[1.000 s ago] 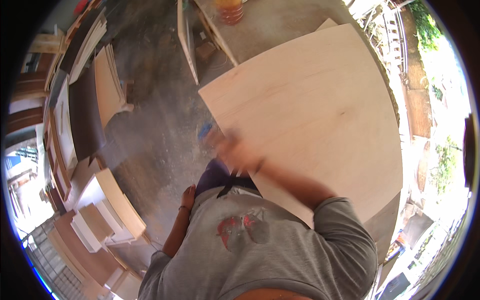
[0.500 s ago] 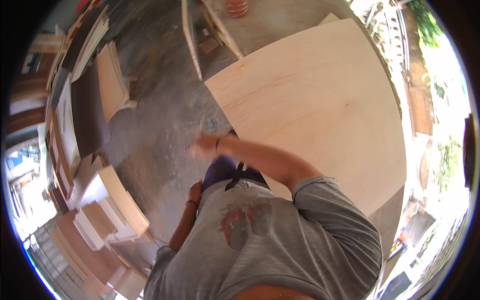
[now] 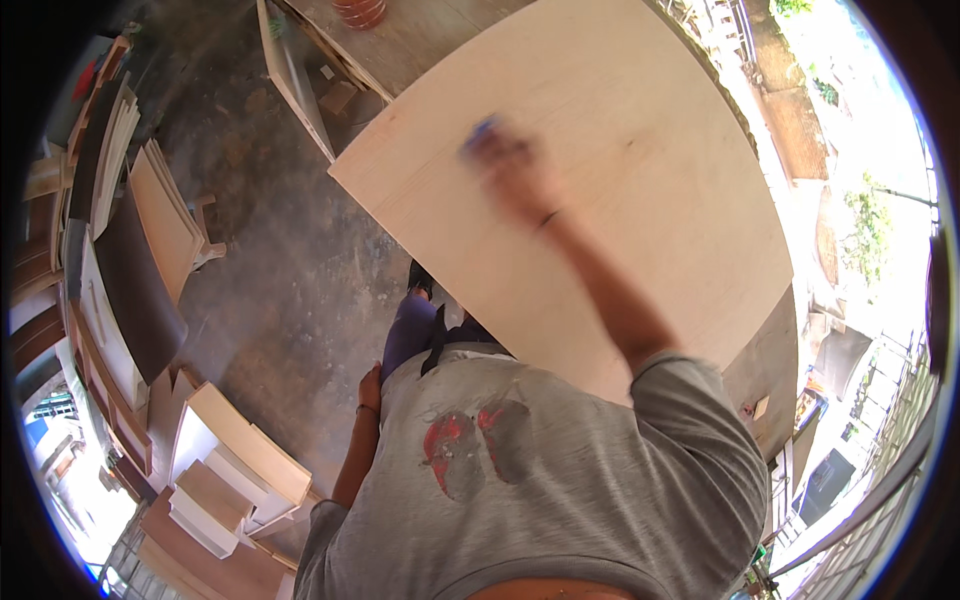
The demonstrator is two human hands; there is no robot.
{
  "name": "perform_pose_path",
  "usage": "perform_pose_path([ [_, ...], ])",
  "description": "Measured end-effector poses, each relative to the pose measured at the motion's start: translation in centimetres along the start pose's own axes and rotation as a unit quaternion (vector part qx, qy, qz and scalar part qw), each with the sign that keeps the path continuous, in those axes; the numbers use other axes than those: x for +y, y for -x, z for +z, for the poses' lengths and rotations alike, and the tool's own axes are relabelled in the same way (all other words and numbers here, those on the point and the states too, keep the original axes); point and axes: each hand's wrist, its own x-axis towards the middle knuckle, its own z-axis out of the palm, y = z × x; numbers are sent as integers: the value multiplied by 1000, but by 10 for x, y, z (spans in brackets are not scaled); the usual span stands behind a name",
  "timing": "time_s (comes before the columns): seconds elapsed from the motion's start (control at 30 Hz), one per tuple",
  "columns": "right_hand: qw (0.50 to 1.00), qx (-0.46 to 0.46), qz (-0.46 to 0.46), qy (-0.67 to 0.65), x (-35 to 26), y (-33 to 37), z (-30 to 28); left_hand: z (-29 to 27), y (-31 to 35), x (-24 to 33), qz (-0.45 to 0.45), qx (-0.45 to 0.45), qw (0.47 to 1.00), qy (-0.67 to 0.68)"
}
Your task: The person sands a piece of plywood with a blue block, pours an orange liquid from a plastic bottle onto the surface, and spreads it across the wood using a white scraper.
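A large pale plywood sheet (image 3: 680, 230) spreads out in front of me and to my right. Over its left part is my right hand (image 3: 515, 175), smeared by motion, with its fingers closed round a small blue thing (image 3: 484, 135). That thing is too blurred to name; it looks like a pad or folded piece held against the wood. My left hand (image 3: 369, 386) hangs low beside my left thigh, away from the sheet. Its fingers are partly hidden and small, so their pose is unclear.
Leaning boards (image 3: 160, 215) and a dark curved panel (image 3: 135, 285) stand at the left. Pale box-like wooden pieces (image 3: 245, 440) lie at the lower left. Beyond the sheet's far left corner are a wooden frame (image 3: 295, 75) and a reddish bucket (image 3: 360, 12).
My right hand has swung from over the floor at the left, forward and right onto the plywood. The view has shifted a little; my left hand stays by my thigh.
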Motion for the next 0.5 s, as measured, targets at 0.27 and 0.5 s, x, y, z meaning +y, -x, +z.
perform_pose_path([
  [0.27,839,-45,7,-542,-24,43,-8,15,-39,-25,74,38,997,9],
  [0.5,959,29,237,155,164,135,-55,3,-29,-15,82,-47,987,-131],
])
